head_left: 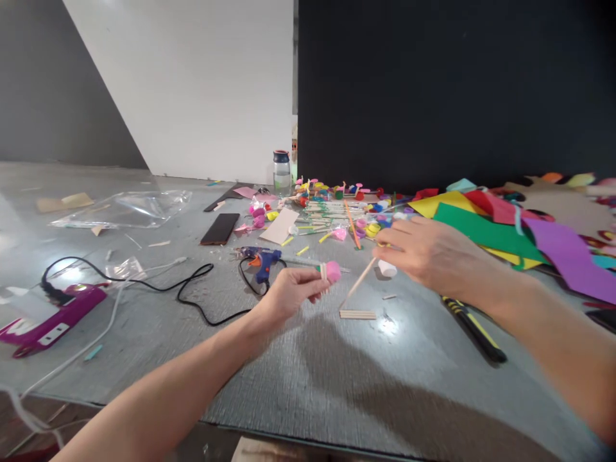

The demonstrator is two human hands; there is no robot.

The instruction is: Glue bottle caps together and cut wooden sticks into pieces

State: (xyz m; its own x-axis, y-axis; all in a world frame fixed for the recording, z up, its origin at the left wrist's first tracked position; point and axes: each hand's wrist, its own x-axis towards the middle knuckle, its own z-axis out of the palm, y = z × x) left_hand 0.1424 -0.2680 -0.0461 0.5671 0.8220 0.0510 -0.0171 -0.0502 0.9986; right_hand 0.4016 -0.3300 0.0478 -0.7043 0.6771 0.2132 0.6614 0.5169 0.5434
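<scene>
My left hand (pixel 298 286) is closed, pinching a small piece with a pink round cap (pixel 332 271). Pale wooden bits and a touch of green show beside the cap at my fingertips. Over the table to the right, my right hand (pixel 414 249) has its fingertips closed on the upper end of a thin wooden stick (pixel 360 282). This stick slants down to the left, its lower end by a row of short wooden sticks (pixel 357 315); whether they touch I cannot tell. Just under my right fingers lies a white cap (pixel 387 269).
A blue glue gun (pixel 262 259) with a black cord lies left of my hands. Behind it is a phone (pixel 220 229). Colourful caps and sticks (pixel 332 215) are heaped at the back near a jar (pixel 282 173). A cutter (pixel 474 330), felt sheets (pixel 486 230) and a purple power strip (pixel 52 321) lie around.
</scene>
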